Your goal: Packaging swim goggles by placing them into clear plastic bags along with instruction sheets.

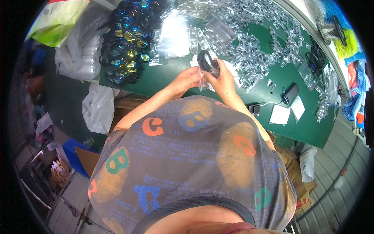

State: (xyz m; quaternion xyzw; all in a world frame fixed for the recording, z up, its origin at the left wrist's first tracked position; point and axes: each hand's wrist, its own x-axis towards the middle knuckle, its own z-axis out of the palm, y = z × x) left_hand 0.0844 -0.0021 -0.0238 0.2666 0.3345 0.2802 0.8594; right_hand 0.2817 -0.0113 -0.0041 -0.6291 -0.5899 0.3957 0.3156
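Observation:
Over the green table point(175, 78), my left hand point(186, 80) pinches the edge of a small clear plastic bag point(203, 80). My right hand point(223, 80) grips a pair of black swim goggles point(207, 62) at the mouth of that bag. The goggles stand partly above my fingers, and their lower part is hidden behind the bag and my right hand. Both hands meet close together just beyond my chest.
A heap of black goggles with iridescent lenses point(126, 39) lies at the table's left. Clear bags point(173, 35) and a spread of clear plastic parts point(257, 46) cover the far side. A dark phone point(290, 93) and white cards point(280, 114) lie right. White sacks point(97, 105) sit below the left edge.

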